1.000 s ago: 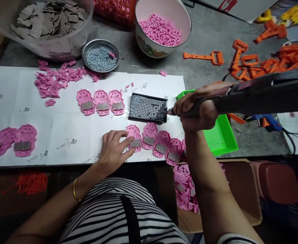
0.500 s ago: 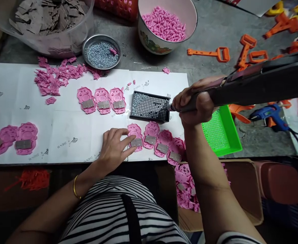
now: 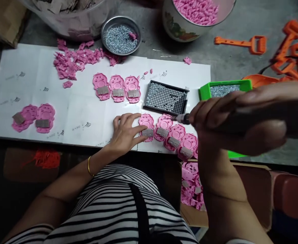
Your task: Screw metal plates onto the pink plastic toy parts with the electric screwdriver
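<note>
My left hand (image 3: pixel 126 131) rests on the white sheet, fingers spread, with fingertips touching the left edge and grey plate of a pink plastic shell (image 3: pixel 146 120). Several such shells stand in a slanting row to its right, each with a grey plate across it. My right hand (image 3: pixel 230 112) is wrapped round a dark power screwdriver (image 3: pixel 183 118). The bit is by the top of the second shell (image 3: pixel 163 122); whether it touches cannot be made out. Just above the row lies a black perforated tray (image 3: pixel 165 109) with small screws in it.
Three shells (image 3: pixel 117 80) lie upper left of my left hand, and two more (image 3: pixel 45 113) at far left. Behind are small pink parts (image 3: pixel 70 62), a metal bowl (image 3: pixel 103 35) of screws and an enamel bowl (image 3: pixel 173 28). A green tray (image 3: pixel 204 91) and orange toy parts (image 3: pixel 258 45) are on the right.
The screwdriver in my right hand has moved from the black tray's right edge down to the second shell. My left hand keeps its place on the first shell. The view has shifted.
</note>
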### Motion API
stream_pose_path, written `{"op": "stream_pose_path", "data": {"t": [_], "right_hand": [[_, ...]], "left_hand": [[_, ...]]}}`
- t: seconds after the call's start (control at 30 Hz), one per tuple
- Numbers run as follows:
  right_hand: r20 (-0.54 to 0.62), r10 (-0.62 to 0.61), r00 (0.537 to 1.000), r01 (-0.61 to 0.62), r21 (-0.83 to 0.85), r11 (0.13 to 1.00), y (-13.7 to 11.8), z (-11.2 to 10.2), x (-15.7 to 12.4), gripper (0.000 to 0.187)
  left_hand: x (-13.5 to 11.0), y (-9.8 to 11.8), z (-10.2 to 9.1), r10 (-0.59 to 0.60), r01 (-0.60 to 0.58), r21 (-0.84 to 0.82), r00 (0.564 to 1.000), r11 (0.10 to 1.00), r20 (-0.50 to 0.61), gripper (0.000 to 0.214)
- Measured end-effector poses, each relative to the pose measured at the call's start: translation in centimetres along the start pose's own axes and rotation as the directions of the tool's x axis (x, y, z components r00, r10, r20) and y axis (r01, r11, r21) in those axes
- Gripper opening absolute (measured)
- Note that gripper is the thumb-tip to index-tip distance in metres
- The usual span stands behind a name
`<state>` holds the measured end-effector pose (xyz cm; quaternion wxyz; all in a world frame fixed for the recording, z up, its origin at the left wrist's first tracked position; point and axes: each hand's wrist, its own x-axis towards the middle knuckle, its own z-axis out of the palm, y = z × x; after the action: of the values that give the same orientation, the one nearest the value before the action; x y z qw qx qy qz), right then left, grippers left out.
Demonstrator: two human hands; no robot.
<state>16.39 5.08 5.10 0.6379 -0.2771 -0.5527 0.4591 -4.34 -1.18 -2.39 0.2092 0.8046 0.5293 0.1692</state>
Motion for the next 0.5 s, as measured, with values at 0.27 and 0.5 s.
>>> {"op": "stream_pose_path", "data": {"t": [0.27, 0.5], "right_hand": [[0.177, -0.042, 0.983, 0.0, 0.231, 0.973, 2.1, 3.7, -3.3, 0.022], [0.182, -0.04, 0.982, -0.01, 0.263, 0.965, 2.8, 4.1, -3.1, 0.021]], "left_hand": [[0.3, -0.3, 0.3, -0.039, 0.039, -0.026, 0.999, 0.999, 0.001, 0.033], [0.4, -0.2, 0.2, -0.039, 0.04, -0.035, 0.999, 0.999, 0.025, 0.031]]}}
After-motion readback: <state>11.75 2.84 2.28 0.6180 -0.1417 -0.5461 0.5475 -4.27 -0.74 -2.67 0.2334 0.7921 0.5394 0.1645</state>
